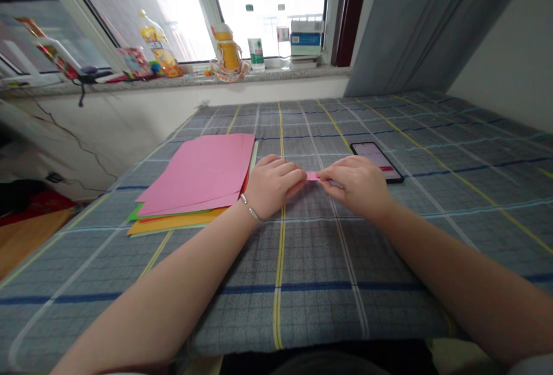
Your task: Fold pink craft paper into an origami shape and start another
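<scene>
"Head view: what are the two hands holding?"

"One small pink strip (311,176), which is lying between them, just above or on the checked surface (311,254); I cannot tell which. The right hand (356,180) is pinching its right end between thumb and finger, with little gap left. The left hand (276,184) is bending its fingers closely over the left end, hiding it."

"Why hold it from both ends?"

"Probably because something so narrow is needing support on each side; that way the middle is showing and the strip is staying straight."

"And the paper stack (203,170)?"

"It is sitting on the left, beside the left hand, pink sheets covering green and orange ones, likely placed there to leave working room."

"The phone (380,155)?"

"It is lying flat beyond the right hand, its screen glowing, perhaps for easy viewing."
</scene>
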A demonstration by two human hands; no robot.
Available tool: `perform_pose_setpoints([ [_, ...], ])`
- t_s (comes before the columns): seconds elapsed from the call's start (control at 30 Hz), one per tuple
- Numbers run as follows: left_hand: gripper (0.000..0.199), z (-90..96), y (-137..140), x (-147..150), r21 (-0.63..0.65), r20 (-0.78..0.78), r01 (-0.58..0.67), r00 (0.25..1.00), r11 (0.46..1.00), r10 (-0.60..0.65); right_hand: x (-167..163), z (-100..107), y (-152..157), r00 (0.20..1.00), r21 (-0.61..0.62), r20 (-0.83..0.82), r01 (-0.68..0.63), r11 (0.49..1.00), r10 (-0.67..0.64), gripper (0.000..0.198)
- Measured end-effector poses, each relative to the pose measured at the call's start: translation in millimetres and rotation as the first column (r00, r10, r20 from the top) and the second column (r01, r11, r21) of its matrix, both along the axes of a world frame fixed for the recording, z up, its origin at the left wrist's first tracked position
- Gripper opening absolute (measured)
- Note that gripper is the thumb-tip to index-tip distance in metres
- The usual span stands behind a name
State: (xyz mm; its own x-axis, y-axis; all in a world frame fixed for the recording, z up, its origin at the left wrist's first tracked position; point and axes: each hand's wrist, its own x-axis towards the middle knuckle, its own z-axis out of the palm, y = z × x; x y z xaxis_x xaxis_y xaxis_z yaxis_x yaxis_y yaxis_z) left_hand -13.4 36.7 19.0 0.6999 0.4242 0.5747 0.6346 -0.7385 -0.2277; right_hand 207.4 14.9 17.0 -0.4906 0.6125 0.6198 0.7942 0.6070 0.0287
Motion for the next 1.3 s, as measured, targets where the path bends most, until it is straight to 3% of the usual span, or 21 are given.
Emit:
perform_pose_setpoints([
  [0.73, 0.022, 8.5, 24, -37, 0.004, -0.009, -0.077, 0.997, 0.997, 0.077, 38, -1, 18, 0.979, -0.142, -0.159, 0.107, 0.984, -0.129, 0.014],
  [1.0, 0.022, 5.7, 23, -40, -0.144, 0.030, -0.101, 0.994, 0.984, 0.107, 38, -2, 18, 0.982, -0.159, -0.149, 0.088, 0.983, -0.112, 0.013],
  [1.1, 0.018, 4.6, 19, -36, -0.331, 0.124, -0.154, 0.971, 0.931, 0.205, 36, -4, 18, 0.991, -0.148, -0.108, 0.058, 0.987, -0.074, 0.014],
  [1.2, 0.024, 0.9, 18, -30, -0.585, 0.226, -0.176, 0.902, 0.792, 0.367, 34, -6, 18, 0.995, -0.158, -0.096, 0.021, 0.987, -0.036, 0.015],
  [1.3, 0.028, -7.2, 21, -24, -0.740, 0.209, -0.171, 0.861, 0.650, 0.464, 30, -7, 17, 0.997, -0.168, -0.079, -0.004, 0.986, -0.010, 0.014],
])
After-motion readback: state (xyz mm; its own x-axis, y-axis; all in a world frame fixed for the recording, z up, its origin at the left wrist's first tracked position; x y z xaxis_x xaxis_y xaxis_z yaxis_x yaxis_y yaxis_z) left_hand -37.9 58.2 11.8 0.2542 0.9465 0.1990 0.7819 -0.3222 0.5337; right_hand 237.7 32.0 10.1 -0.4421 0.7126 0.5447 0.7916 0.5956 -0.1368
